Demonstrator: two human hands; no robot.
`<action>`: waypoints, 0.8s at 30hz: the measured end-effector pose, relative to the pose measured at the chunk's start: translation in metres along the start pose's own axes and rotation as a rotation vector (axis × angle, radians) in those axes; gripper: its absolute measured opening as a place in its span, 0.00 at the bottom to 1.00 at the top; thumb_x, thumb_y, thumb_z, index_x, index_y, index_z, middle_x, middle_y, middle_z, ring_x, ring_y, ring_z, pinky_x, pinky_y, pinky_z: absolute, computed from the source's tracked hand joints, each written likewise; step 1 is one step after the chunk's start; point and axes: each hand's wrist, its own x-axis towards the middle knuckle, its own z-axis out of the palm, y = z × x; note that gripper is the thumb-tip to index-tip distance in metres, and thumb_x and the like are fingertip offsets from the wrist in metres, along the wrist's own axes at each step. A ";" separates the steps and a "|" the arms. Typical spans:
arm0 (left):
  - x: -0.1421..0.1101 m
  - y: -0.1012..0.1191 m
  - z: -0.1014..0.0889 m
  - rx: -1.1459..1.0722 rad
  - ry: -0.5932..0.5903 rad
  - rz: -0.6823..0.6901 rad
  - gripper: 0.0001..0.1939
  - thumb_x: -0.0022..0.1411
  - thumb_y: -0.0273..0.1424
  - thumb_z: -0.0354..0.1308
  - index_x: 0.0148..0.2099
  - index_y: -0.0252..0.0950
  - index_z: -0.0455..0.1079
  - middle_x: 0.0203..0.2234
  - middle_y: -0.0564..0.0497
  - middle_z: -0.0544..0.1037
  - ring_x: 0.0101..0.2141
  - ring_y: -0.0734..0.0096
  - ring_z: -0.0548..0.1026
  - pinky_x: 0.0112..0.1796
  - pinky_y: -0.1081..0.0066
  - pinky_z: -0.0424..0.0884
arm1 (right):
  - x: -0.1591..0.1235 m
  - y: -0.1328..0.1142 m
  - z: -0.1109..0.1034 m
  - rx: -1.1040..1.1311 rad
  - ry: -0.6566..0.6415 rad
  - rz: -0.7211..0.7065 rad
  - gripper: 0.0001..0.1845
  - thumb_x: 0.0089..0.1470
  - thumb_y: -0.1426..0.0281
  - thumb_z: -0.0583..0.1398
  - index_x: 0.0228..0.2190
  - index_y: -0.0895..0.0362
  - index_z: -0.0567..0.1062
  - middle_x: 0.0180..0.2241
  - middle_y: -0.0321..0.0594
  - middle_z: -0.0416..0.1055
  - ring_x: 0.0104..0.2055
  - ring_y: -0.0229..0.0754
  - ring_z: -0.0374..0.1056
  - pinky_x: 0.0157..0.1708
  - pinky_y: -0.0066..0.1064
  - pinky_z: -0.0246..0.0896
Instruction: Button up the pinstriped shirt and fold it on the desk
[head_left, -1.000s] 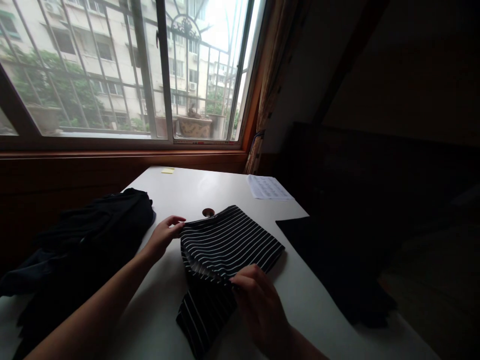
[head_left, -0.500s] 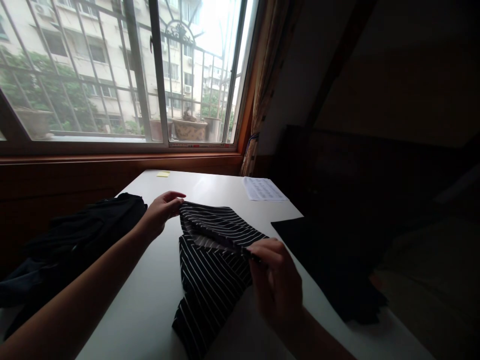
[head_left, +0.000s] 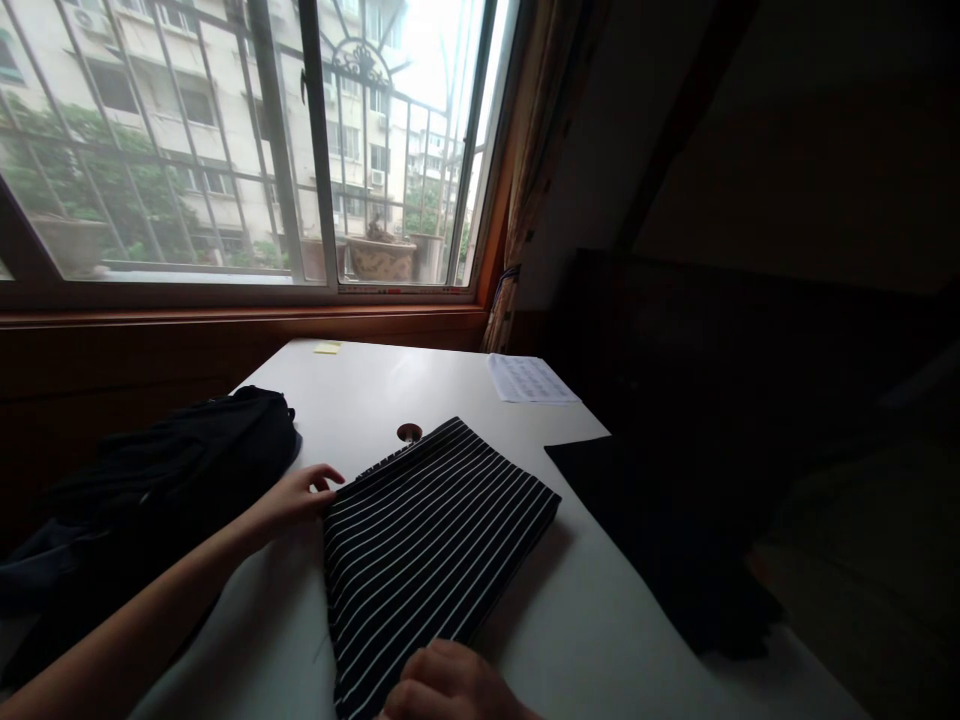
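A black cloth with thin white stripes (head_left: 442, 530) lies folded into a rough four-sided shape on the white table (head_left: 360, 380). It looks like a garment, but its kind does not show. At its left corner, my left hand (head_left: 300, 497) pinches the edge between thumb and fingers. My right hand (head_left: 450, 685) is closed at the near end of the cloth, partly cut off by the bottom of the view. Its fingertips are hidden, and the fabric edge runs in under them.
Dark clothes (head_left: 180, 480) are heaped along the table's left side. Another dark cloth (head_left: 667, 540) hangs over the right edge. Printed sheets (head_left: 531, 378), a yellow sticky note (head_left: 327, 348) and a round cable hole (head_left: 409, 432) are farther back, before a barred window (head_left: 247, 150).
Both hands have come nearer, the right one most. The striped cloth, held up and gaping before, now lies flat with its stripes showing, and the cable hole is uncovered.
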 end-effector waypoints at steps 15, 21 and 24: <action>0.035 0.028 0.018 0.225 0.017 0.061 0.21 0.49 0.52 0.62 0.34 0.39 0.75 0.29 0.47 0.80 0.32 0.56 0.77 0.28 0.70 0.67 | -0.022 0.012 0.019 0.128 -0.139 -0.017 0.15 0.64 0.54 0.57 0.48 0.46 0.71 0.47 0.30 0.76 0.47 0.40 0.70 0.45 0.32 0.68; 0.044 0.046 0.023 0.230 0.011 0.100 0.19 0.49 0.45 0.61 0.40 0.39 0.73 0.30 0.50 0.80 0.31 0.59 0.77 0.29 0.70 0.69 | -0.012 0.021 0.016 0.116 -0.212 -0.020 0.17 0.65 0.57 0.57 0.53 0.49 0.69 0.54 0.34 0.72 0.52 0.38 0.68 0.50 0.29 0.68; 0.045 0.045 0.020 0.273 0.037 0.126 0.18 0.53 0.42 0.58 0.44 0.40 0.72 0.33 0.49 0.79 0.33 0.59 0.77 0.31 0.69 0.69 | 0.005 0.025 0.001 0.109 -0.219 0.021 0.18 0.64 0.58 0.58 0.51 0.52 0.71 0.55 0.38 0.72 0.52 0.40 0.69 0.50 0.31 0.68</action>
